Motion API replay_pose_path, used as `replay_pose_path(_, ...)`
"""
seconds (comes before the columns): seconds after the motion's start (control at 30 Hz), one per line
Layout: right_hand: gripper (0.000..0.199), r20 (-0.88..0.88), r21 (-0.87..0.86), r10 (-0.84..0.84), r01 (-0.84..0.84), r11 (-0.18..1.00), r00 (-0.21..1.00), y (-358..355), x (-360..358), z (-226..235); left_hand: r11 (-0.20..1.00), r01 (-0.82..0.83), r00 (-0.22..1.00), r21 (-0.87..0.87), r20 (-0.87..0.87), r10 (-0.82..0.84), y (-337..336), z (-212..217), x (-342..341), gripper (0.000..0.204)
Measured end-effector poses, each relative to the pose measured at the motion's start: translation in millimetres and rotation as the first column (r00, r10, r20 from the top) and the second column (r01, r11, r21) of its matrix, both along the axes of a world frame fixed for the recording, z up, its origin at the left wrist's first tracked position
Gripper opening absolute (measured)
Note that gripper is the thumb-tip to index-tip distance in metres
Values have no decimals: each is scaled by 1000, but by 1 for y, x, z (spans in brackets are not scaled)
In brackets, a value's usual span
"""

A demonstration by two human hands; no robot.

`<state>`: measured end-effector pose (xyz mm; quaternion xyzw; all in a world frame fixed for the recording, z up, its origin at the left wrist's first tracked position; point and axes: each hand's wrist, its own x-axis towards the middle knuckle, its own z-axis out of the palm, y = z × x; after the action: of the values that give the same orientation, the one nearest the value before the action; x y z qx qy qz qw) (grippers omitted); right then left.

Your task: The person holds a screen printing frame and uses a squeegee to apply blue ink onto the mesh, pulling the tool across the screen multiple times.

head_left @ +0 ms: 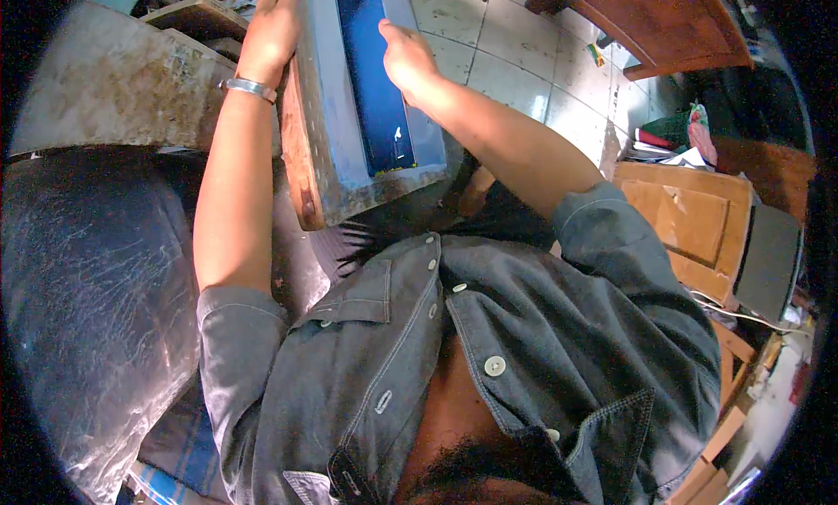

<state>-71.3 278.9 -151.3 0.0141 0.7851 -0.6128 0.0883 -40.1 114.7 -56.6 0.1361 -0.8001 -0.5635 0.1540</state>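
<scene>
A wooden-framed screen (345, 112) with a grey-blue border and a dark blue middle panel is tilted up in front of my chest. My left hand (272, 34) grips its left wooden edge near the top; a metal bangle sits on that wrist. My right hand (406, 55) lies flat on the blue face of the frame, fingers pressed against the dark panel. Both forearms reach up from my grey denim shirt, which fills the lower picture.
A worn, stained table surface (96, 77) spreads at the left, with dark plastic sheeting (87, 313) below it. Tiled floor (515, 68) lies behind the frame. A brown wooden table (655, 20) stands at upper right, a cardboard box (685, 221) at right.
</scene>
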Motion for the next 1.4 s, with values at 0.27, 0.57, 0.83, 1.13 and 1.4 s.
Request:
replay_pose_path(0.27, 51, 11, 32, 19, -19, 999, 1000, 2, 0, 9, 997, 46, 999, 61, -29, -44, 21, 28, 15, 60)
replay_pose_path(0.57, 50, 146, -20, -11, 15, 1000, 989, -1, -1, 16, 993, 17, 1000, 115, -17, -16, 8, 8, 1, 60)
replay_pose_path(0.83, 50, 114, 93, 10, -21, 995, 993, 0, 0, 33, 989, 33, 999, 145, -40, -27, 23, 27, 13, 60)
replay_pose_path(1.13, 53, 24, 1, 18, -18, 1000, 1000, -2, -5, 34, 983, 98, 993, 153, -82, -87, 28, 34, 14, 59)
replay_pose_path(1.4, 51, 81, -96, 14, -6, 995, 997, -5, -11, 38, 991, 54, 994, 121, -102, -42, 16, 8, -8, 61)
